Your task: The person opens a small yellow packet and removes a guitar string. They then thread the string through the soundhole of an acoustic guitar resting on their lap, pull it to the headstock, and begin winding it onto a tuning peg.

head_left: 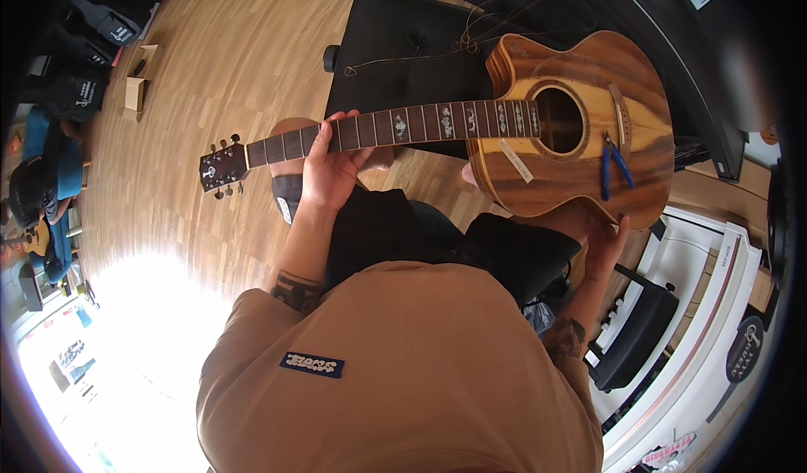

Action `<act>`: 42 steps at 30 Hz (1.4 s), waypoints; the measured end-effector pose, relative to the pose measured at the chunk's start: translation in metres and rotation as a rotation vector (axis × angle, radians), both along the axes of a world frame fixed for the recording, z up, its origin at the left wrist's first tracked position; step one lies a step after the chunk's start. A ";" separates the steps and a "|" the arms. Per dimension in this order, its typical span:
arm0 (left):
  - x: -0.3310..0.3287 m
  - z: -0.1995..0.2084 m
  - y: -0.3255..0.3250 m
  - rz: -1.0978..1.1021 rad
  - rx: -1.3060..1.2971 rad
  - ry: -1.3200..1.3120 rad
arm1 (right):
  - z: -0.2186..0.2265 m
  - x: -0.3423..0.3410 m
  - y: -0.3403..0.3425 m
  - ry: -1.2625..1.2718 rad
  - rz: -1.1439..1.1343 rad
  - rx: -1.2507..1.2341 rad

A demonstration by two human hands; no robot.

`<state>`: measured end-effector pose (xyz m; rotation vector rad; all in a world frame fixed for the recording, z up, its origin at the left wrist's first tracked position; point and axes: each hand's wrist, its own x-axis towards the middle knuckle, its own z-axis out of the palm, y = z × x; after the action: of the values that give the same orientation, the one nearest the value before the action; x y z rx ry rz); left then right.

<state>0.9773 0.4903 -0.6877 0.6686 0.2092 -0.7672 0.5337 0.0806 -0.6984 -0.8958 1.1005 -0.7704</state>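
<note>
An acoustic guitar (pixel 551 189) with a brown, striped wooden top lies across my lap, face up, its headstock to the left. No strings run over its fretboard or sound hole. My left hand (pixel 330 170) is wrapped round the neck from below, around the middle frets. At the near right edge of the body, my right hand (pixel 605 244) grips the rim, its fingers partly hidden. Blue-handled pliers (pixel 606 173) rest on the guitar top below the bridge. Beside the sound hole lies a small pale strip (pixel 516 160).
A black padded bench (pixel 378 70) stands beyond the neck, with loose, tangled strings (pixel 465 44) on it. White equipment (pixel 714 280) and a black stand-like object (pixel 643 330) are at right. An open cardboard box (pixel 134 95) sits on the wooden floor. Another person (pixel 38 191) is at far left.
</note>
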 end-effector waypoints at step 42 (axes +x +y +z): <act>-0.066 0.177 -0.146 -0.551 0.104 -0.811 | 0.181 0.204 0.127 -0.595 0.801 0.110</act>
<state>0.9109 0.3445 -0.5109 1.1036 -0.7063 -0.9464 0.7376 0.2080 -0.5171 -0.8392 0.2047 -0.2591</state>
